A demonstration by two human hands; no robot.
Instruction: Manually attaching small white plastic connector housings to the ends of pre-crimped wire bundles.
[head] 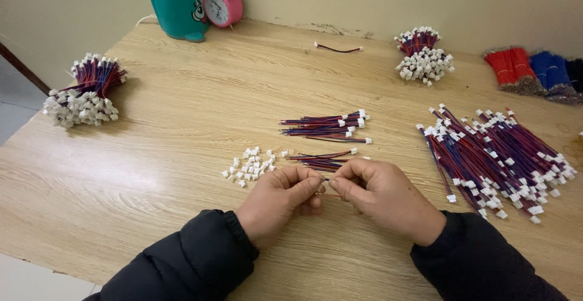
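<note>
My left hand (280,199) and my right hand (382,198) meet at the near middle of the wooden table (182,125), fingertips pinched together on a thin red and blue wire whose end is hidden between them. Just beyond my fingers lies a small bunch of red and blue wires (322,159) with white plugs. To the left of it sits a scatter of loose white connector housings (250,165). A second small bunch of finished wires (328,126) lies farther back.
A large heap of wires with white plugs (498,155) spreads at the right. Tied bundles stand at the far left (85,91) and far right back (423,55). Red and blue wire bundles (534,73), a teal holder (176,6), a pink alarm clock (222,3) and a single wire (337,48) line the back.
</note>
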